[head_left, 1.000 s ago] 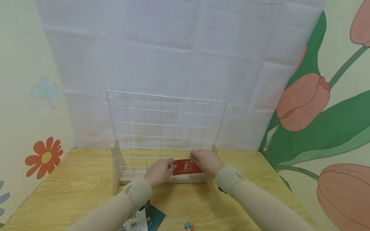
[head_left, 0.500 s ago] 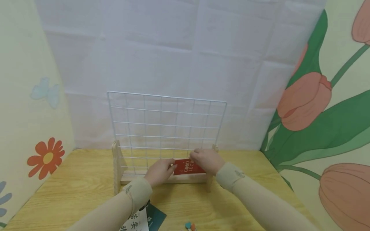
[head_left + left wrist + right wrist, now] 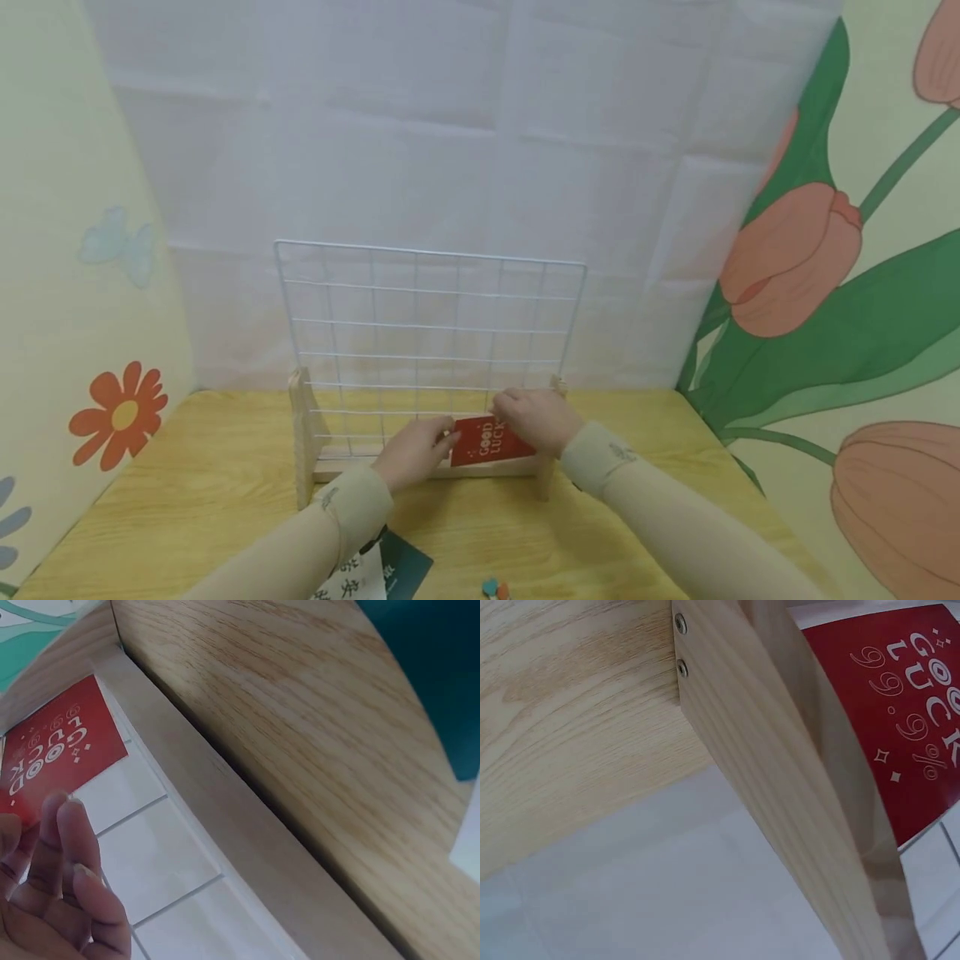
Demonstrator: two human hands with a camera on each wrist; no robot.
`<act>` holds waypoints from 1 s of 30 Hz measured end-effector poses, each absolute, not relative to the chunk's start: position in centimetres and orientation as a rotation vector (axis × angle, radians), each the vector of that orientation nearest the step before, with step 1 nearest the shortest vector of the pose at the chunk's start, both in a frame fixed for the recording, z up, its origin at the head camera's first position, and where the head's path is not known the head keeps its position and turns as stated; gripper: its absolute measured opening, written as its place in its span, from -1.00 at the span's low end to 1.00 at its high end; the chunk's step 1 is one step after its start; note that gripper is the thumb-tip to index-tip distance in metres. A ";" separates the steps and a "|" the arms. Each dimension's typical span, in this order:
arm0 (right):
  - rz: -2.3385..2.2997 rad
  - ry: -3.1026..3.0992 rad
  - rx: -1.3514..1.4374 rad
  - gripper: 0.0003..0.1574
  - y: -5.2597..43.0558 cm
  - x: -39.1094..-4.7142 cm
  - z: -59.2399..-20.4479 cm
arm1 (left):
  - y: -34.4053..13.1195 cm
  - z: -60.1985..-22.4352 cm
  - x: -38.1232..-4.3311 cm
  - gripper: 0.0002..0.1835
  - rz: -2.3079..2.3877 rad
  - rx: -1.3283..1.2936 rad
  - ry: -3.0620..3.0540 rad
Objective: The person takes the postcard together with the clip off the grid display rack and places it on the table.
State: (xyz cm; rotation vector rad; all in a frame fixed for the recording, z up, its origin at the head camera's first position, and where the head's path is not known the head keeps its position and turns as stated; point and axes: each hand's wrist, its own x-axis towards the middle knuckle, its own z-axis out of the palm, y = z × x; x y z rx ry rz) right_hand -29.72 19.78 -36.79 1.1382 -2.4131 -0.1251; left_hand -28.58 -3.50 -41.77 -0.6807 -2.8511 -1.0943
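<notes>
A red "GOOD LUCK" card (image 3: 486, 442) lies across the lower part of a white wire grid panel (image 3: 435, 328). My left hand (image 3: 412, 452) pinches its left edge; in the left wrist view the thumb and index fingertip meet at the card's (image 3: 64, 746) edge while the other fingers curl loosely. At the card's upper right, my right hand (image 3: 538, 418) grips it with curled fingers and covers that end in the head view. The right wrist view shows the card (image 3: 900, 712) beside the stand's wooden side, with the right fingers out of frame.
Wooden side supports (image 3: 302, 437) and a bottom bar hold the grid upright on the wood-grain table (image 3: 180, 492). Near the front lie a dark teal card (image 3: 405, 567), a white card with black characters (image 3: 362, 577) and small coloured clips (image 3: 492, 588). A white cloth (image 3: 390, 125) hangs behind.
The red card's lower left corner has dropped slightly, so the card now hangs a little tilted over the bottom bar. Both hands stay almost in place.
</notes>
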 end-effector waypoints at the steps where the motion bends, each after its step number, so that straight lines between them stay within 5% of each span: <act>1: -0.119 -2.421 1.135 -0.80 19.8 -29.6 -36.7 | -3.6 -41.7 -28.5 -0.88 -1.105 -0.696 -2.849; 30: 0.290 -2.576 1.113 -0.89 21.6 -25.5 -39.4 | -7.1 -41.0 -27.2 -0.80 -1.215 -0.925 -2.786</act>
